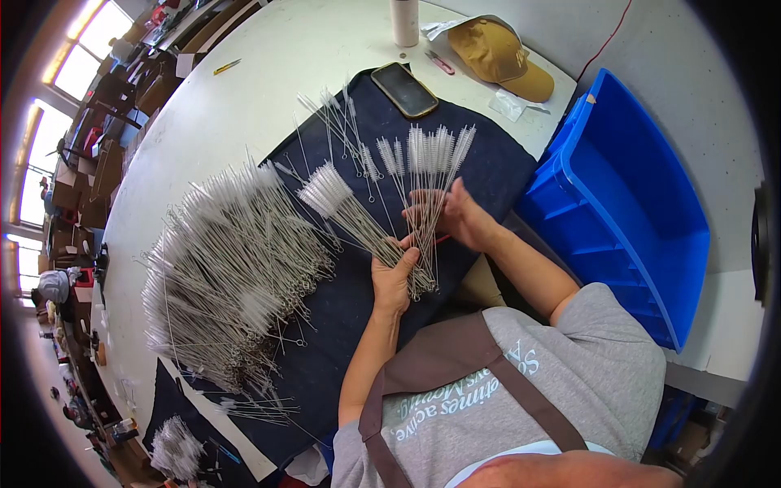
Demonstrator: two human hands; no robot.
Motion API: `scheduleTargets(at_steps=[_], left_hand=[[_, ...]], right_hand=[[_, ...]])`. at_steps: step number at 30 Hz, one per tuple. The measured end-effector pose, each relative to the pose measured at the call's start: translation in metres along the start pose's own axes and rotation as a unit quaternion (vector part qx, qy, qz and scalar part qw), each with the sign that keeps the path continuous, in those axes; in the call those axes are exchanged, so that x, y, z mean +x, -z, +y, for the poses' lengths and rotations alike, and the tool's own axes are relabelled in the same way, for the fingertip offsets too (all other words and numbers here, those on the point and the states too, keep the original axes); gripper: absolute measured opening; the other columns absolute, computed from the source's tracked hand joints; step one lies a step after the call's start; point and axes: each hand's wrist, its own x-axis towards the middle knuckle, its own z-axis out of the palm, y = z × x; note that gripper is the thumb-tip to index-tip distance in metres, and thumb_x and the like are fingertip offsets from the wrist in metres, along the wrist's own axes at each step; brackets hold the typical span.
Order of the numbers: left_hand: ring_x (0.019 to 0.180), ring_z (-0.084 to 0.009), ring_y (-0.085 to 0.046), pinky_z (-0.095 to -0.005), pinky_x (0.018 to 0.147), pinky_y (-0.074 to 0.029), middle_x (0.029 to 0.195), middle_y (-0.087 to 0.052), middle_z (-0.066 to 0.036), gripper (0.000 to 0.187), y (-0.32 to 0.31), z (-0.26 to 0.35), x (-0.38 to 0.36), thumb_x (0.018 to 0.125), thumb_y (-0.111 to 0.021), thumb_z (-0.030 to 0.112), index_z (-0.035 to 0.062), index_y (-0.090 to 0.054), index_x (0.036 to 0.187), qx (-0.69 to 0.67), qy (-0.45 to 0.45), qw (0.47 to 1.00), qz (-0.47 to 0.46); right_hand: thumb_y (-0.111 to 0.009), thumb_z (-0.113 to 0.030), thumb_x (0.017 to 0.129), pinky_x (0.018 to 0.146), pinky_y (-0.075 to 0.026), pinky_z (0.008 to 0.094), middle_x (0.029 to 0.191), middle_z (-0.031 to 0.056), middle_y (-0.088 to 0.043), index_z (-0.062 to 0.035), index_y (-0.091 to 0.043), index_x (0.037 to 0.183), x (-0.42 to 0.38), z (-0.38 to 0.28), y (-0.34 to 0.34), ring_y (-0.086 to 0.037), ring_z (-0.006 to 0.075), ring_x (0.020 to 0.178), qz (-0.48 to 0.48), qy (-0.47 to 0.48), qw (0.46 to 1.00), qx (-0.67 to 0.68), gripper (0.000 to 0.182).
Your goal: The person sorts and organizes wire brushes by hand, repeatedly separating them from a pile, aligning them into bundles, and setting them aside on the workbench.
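My left hand (394,281) is closed around the wires of a bundle of small white-bristled brushes (328,192), whose heads point up and to the left. Beside it, my right hand (455,215) has its fingers spread behind and against the wires of a second group of brushes (431,152), heads upward. The lower wire ends of both groups cross near my left hand. A large pile of brushes (236,260) lies to the left on the dark cloth (488,150). A few loose brushes (338,114) rest above the held bundle.
A phone (404,89) lies at the cloth's top. Behind it are a pink cutter (440,63), a bottle (404,23) and a tan cap (496,57). A blue bin (626,203) stands at the right. More brushes (176,449) lie at the lower left.
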Motion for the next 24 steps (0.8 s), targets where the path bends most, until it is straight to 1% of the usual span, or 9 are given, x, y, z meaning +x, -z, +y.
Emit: scheduleTargets(at_steps=[3, 4, 5, 7, 8, 11, 12, 15, 24], left_hand=[[0.094, -0.0182, -0.057, -0.0271, 0.082, -0.047, 0.104, -0.057, -0.016, 0.022, 0.004, -0.002, 0.001, 0.079, -0.058, -0.008, 0.0052, -0.047, 0.091, 0.003, 0.006, 1.000, 0.015], [0.094, -0.0184, -0.057, -0.0272, 0.082, -0.047, 0.103, -0.057, -0.016, 0.022, 0.004, -0.002, 0.001, 0.079, -0.057, -0.009, 0.0052, -0.047, 0.091, 0.002, 0.004, 1.000, 0.017], [0.094, -0.0185, -0.057, -0.0274, 0.082, -0.048, 0.103, -0.057, -0.016, 0.021, 0.003, -0.002, 0.001, 0.079, -0.057, -0.009, 0.0051, -0.047, 0.092, 0.002, 0.002, 1.000, 0.018], [0.095, -0.0186, -0.057, -0.0273, 0.082, -0.047, 0.103, -0.058, -0.015, 0.022, -0.002, 0.001, 0.000, 0.078, -0.057, -0.009, 0.0049, -0.047, 0.092, -0.020, -0.001, 1.000, 0.002], [0.096, -0.0187, -0.057, -0.0273, 0.083, -0.047, 0.102, -0.058, -0.015, 0.023, -0.003, 0.002, 0.000, 0.078, -0.058, -0.009, 0.0049, -0.048, 0.093, -0.030, -0.002, 1.000, -0.006], [0.098, -0.0187, -0.057, -0.0273, 0.083, -0.047, 0.101, -0.059, -0.013, 0.025, 0.003, -0.002, 0.001, 0.077, -0.059, -0.009, 0.0046, -0.048, 0.094, 0.005, -0.017, 1.000, 0.003], [0.098, -0.0187, -0.057, -0.0273, 0.083, -0.047, 0.100, -0.059, -0.012, 0.025, 0.002, -0.001, 0.000, 0.077, -0.059, -0.009, 0.0046, -0.049, 0.095, 0.010, -0.020, 1.000, 0.001], [0.098, -0.0186, -0.057, -0.0273, 0.083, -0.047, 0.099, -0.060, -0.011, 0.026, -0.003, 0.003, -0.003, 0.077, -0.060, -0.009, 0.0048, -0.049, 0.095, 0.020, -0.028, 0.999, -0.002], [0.098, -0.0186, -0.057, -0.0270, 0.083, -0.046, 0.098, -0.060, -0.012, 0.025, -0.005, 0.002, -0.005, 0.077, -0.061, -0.009, 0.0053, -0.049, 0.094, 0.010, -0.014, 1.000, 0.002]], right_hand=[[-0.018, -0.059, 0.089, 0.095, -0.034, 0.0391, 0.111, 0.0096, -0.057, -0.0057, -0.044, 0.121, 0.002, -0.007, 0.019, -0.052, 0.0231, 0.106, -0.018, 0.043, 0.998, 0.034, 0.067], [-0.035, -0.048, 0.090, 0.090, -0.038, 0.0380, 0.103, 0.0113, -0.060, -0.0066, -0.050, 0.116, 0.005, -0.003, 0.025, -0.054, 0.0257, 0.100, 0.062, 0.043, 0.997, 0.016, 0.051], [-0.041, -0.042, 0.088, 0.087, -0.039, 0.0379, 0.099, 0.0123, -0.060, -0.0067, -0.053, 0.113, 0.007, 0.003, 0.031, -0.055, 0.0268, 0.096, 0.081, 0.099, 0.968, -0.217, 0.045], [-0.054, -0.030, 0.083, 0.080, -0.042, 0.0376, 0.092, 0.0145, -0.060, -0.0071, -0.058, 0.106, 0.009, 0.010, 0.035, -0.055, 0.0290, 0.088, 0.104, 0.192, 0.744, -0.631, 0.033], [-0.063, -0.016, 0.070, 0.070, -0.044, 0.0378, 0.082, 0.0134, -0.057, -0.0080, -0.062, 0.097, 0.012, 0.014, 0.035, -0.054, 0.0294, 0.078, 0.030, 0.306, 0.639, -0.705, 0.028], [-0.061, -0.017, 0.070, 0.068, -0.045, 0.0364, 0.079, 0.0089, -0.057, -0.0094, -0.063, 0.092, 0.016, 0.026, 0.024, -0.055, 0.0265, 0.075, -0.044, 0.305, 0.577, -0.756, 0.024], [-0.060, -0.017, 0.071, 0.068, -0.044, 0.0342, 0.083, 0.0025, -0.058, -0.0135, -0.064, 0.087, 0.019, 0.029, 0.023, -0.054, 0.0222, 0.079, -0.065, 0.305, 0.565, -0.764, 0.017], [-0.058, -0.017, 0.072, 0.068, -0.044, 0.0337, 0.080, 0.0001, -0.057, -0.0173, -0.063, 0.085, 0.014, 0.027, 0.017, -0.054, 0.0218, 0.077, -0.093, 0.349, 0.553, -0.751, 0.014], [-0.058, -0.015, 0.074, 0.067, -0.045, 0.0385, 0.085, 0.0104, -0.056, -0.0009, -0.057, 0.086, 0.010, 0.022, 0.021, -0.054, 0.0256, 0.079, -0.056, 0.317, 0.523, -0.789, 0.019]])
